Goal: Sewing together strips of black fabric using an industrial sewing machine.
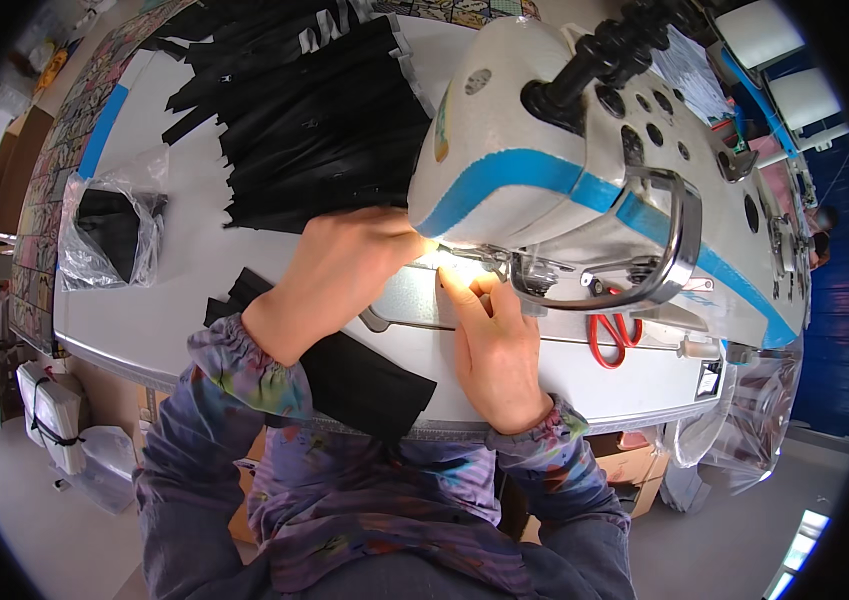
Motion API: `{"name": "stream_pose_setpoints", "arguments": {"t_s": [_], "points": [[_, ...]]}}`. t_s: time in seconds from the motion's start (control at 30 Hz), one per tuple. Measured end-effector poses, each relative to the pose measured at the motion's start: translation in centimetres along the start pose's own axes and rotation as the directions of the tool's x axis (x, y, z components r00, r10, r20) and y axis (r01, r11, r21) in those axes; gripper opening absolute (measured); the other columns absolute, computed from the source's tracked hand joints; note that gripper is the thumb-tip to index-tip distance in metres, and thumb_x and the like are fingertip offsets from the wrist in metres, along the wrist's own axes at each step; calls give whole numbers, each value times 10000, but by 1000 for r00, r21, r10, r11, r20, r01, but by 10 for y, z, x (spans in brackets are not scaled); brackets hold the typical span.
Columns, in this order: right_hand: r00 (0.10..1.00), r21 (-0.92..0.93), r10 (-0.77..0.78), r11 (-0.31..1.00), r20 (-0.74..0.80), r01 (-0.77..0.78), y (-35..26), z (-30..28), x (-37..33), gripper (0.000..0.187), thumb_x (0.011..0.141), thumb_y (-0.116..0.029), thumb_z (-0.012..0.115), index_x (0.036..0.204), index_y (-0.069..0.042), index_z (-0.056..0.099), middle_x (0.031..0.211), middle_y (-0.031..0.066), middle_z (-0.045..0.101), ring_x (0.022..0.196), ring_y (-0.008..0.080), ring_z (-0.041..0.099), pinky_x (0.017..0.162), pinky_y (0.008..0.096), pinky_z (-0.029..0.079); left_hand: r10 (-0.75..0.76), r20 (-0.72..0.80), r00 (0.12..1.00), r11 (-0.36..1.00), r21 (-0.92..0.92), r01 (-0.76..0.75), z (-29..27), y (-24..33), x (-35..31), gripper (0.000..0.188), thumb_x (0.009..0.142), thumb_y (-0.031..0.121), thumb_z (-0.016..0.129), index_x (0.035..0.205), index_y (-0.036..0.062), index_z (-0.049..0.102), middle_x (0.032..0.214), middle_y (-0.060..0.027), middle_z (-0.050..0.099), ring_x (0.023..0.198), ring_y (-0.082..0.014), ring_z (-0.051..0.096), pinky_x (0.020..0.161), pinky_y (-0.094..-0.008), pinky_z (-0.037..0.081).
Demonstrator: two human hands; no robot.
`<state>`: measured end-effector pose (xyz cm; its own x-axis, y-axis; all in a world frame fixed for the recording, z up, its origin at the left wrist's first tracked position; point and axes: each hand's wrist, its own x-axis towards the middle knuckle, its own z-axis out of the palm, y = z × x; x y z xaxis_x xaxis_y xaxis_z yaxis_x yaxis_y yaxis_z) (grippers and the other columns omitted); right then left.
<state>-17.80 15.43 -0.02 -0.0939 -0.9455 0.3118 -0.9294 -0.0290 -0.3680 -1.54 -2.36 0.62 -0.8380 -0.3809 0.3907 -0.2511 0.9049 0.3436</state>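
Note:
A white sewing machine with a blue stripe stands over the table, its lamp glaring at the needle area. My left hand reaches in from the left, its fingers curled beside the machine head and the fingertips partly hidden and washed out by the light. Close to the needle area, my right hand has thumb and fingers drawn together. What either hand holds is lost in the glare. A metal plate lies between the hands. Below my left wrist, a black fabric piece hangs over the table's near edge.
Many black fabric strips spread across the back of the white table. At left sits a clear plastic bag with black contents. Red-handled scissors lie under the machine arm, behind a shiny metal loop. White thread cones stand at far right.

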Motion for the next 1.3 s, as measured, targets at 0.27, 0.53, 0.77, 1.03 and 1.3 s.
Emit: {"name": "stream_pose_setpoints", "arguments": {"t_s": [0.27,0.53,0.77,1.03,1.3], "points": [[1000,12,2,1000,-14,-2,-1,3,-2,553,871,104,638,1386,-70,740,1070,123,623,878,334,655,737,450,521,65,-56,996,995,83,-60,4,-11,1,127,838,77,705,962,67,731,911,-55,692,901,-272,732,709,-401,598],[992,205,87,976,-88,-68,-2,-7,7,388,901,144,581,1212,-8,757,1028,171,603,850,386,640,746,433,519,-45,-28,999,995,-94,42,-61,25,-16,260,843,-6,740,1072,99,805,1121,-59,796,1026,-288,769,812,-382,634],[992,186,39,982,-118,-17,-5,-4,7,402,898,151,571,1223,-11,745,1044,168,614,861,391,645,744,446,516,-74,235,969,977,-176,117,-44,55,-93,451,870,94,837,1313,148,771,1463,-65,694,1395,-324,632,1206,-566,476],[994,314,11,949,-106,23,3,-6,1,340,908,125,631,1190,-16,760,1021,135,640,836,321,642,731,398,521,-123,-90,988,983,-146,109,-21,36,-74,317,891,24,804,1200,94,820,1370,-72,750,1181,-326,731,1167,-582,503],[961,299,185,947,-204,-119,1,2,-3,372,902,129,634,1214,-24,767,1042,125,682,797,308,656,693,386,519,105,-196,975,985,154,-75,-21,24,-22,433,730,75,753,1155,114,827,996,-14,644,954,-231,662,812,-363,563]]}}
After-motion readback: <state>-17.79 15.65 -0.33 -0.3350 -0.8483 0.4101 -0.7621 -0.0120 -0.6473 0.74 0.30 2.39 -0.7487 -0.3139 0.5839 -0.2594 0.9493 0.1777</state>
